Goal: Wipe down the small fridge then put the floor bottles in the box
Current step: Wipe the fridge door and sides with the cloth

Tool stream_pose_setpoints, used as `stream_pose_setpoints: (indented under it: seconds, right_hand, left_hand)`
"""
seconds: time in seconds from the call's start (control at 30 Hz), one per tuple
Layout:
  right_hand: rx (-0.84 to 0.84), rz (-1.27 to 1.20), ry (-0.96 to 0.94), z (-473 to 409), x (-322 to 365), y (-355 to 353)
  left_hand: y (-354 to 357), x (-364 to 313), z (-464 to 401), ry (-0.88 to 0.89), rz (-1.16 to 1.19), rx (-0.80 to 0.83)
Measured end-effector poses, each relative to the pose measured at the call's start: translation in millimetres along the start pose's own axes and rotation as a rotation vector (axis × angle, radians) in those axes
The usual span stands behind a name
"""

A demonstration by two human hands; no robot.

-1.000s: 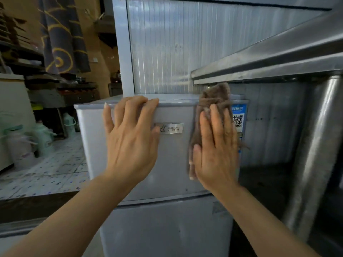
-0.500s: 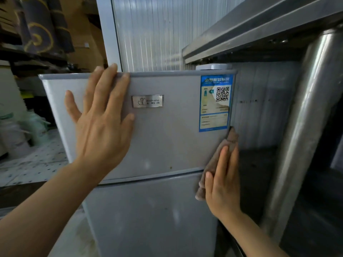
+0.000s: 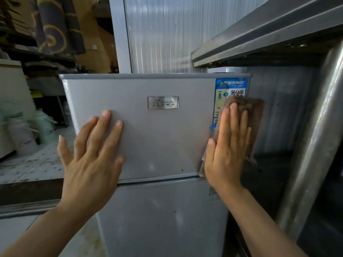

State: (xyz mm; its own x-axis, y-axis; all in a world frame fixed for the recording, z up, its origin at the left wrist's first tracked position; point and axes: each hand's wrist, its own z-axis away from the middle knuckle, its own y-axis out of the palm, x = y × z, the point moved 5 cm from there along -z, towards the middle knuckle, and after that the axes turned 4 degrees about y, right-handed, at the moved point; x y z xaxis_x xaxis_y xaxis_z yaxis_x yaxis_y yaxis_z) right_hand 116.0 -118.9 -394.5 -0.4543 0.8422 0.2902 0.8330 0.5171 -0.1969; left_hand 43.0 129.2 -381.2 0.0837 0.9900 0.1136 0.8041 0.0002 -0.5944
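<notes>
Ribbed white wall panels (image 3: 163, 34) rise behind the small grey fridge (image 3: 157, 145), which stands at the middle of the view with its upper door facing the camera. On that door a metal nameplate (image 3: 163, 102) sits near the top centre, and a blue energy label (image 3: 229, 89) fills the top right corner. A brown cloth (image 3: 248, 115) lies flat over the lower part of the label and overhangs the fridge's right edge. The right hand (image 3: 226, 145) presses the cloth against the door, palm flat, fingers straight and close together, pointing up. The left hand (image 3: 91, 154) lies flat on the bare door to the left of the nameplate, fingers spread, holding nothing. Just right of the fridge a steel table leg (image 3: 311, 145) and its shelf edge (image 3: 259, 30) crowd in close, overhanging the fridge's top right corner. Left of the fridge, on the pale speckled floor (image 3: 27, 164), stand blurred white and greenish jugs (image 3: 24, 134) beside a white cabinet (image 3: 9, 108), with dark shelving behind them.
</notes>
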Motion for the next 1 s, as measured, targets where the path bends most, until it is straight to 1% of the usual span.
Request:
stream_pose_setpoints:
  seconds: [0.07, 0.13, 0.27, 0.3, 0.37, 0.43, 0.53, 0.57, 0.63, 0.7, 0.77, 0.8, 0.83, 0.87, 0.93, 0.97, 1.0]
  right_hand:
    - [0.075, 0.031, -0.098, 33, 2, 6]
    - [0.168, 0.092, -0.246, 68, 2, 13]
    - [0.379, 0.196, -0.501, 110, -6, 12]
    - [0.415, 0.191, -0.553, 110, -6, 8]
    - [0.399, 0.138, -0.637, 95, -3, -3]
    - [0.31, 0.055, -0.617, 65, 5, -13]
    - [0.097, -0.071, -0.426, 5, 20, -26]
    - [0.026, -0.122, -0.388, -12, 28, -29]
    - [-0.04, -0.209, -0.363, -32, 47, -28]
    - [-0.013, -0.241, -0.316, -34, 65, -17]
    - [0.022, -0.214, -0.243, -18, 75, -4]
    - [0.051, -0.193, -0.234, -3, 75, 1]
    - [0.1, -0.168, -0.265, 16, 73, 7]
    - [0.161, -0.12, -0.34, 37, 69, 12]
    - [0.286, 0.012, -0.567, 78, 61, 16]
    - [0.348, 0.054, -0.662, 90, 56, 15]
    - [0.401, 0.073, -0.72, 92, 53, 14]
  left_hand:
    - [2, -1, 1, -0.009, 0.012, -0.014]
    - [2, -1, 3, -0.022, 0.029, -0.022]
    - [3, -3, 6, -0.029, 0.049, 0.013]
    - [3, -3, 8, -0.029, 0.052, 0.017]
    - [1, -3, 9, -0.023, 0.06, 0.02]
    - [-1, -3, 9, -0.009, 0.067, 0.007]
    - [-3, -2, 9, 0.007, 0.069, 0.009]
    - [-3, -2, 8, 0.014, 0.066, 0.016]
    - [-5, -1, 9, 0.027, 0.064, 0.023]
    - [-6, -1, 9, 0.036, 0.066, 0.018]
    - [-7, -1, 10, 0.036, 0.073, 0.015]
    - [-7, -2, 11, 0.031, 0.075, 0.017]
    - [-7, -2, 12, 0.025, 0.072, 0.02]
    - [-6, -2, 13, 0.022, 0.065, 0.022]
    - [-5, -2, 19, 0.021, 0.059, 0.033]
    - [-3, -2, 22, 0.021, 0.057, 0.041]
    - [-2, -2, 26, 0.018, 0.053, 0.045]
